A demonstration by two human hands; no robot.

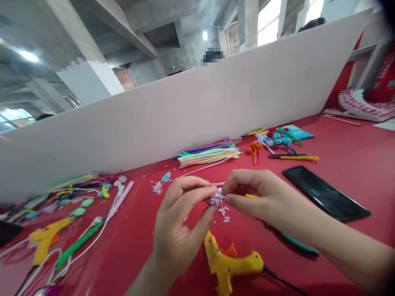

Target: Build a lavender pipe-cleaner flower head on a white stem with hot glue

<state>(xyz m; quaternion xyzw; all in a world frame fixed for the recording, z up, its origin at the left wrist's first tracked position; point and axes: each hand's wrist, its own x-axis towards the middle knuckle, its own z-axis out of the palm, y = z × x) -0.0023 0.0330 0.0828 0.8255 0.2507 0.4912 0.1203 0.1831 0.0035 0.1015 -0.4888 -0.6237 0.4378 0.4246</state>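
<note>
Between my two hands is a small fuzzy lilac clump point(215, 197), which looks like bunched pipe cleaner pieces. My left hand point(182, 218) pinches it between thumb and fingers. From the other side, my right hand point(249, 189) has its fingertips closed against the clump's edge; whether they grip a piece of it is hidden. Loose lilac bits point(225, 216) lie on the red table just below. A yellow hot glue gun point(234, 265) with an orange trigger rests nearest me, under my hands. Teal-handled pliers or cutters point(296, 242) lie partly beneath my right forearm.
A bundle of pipe cleaners point(210, 154) lies along the white partition point(216, 98). Pipe cleaner flowers point(277, 137) sit behind a black phone point(325, 193) at right. At left are a second yellow glue gun point(49, 238), a pink curling-iron-like tool point(120, 199) and cords.
</note>
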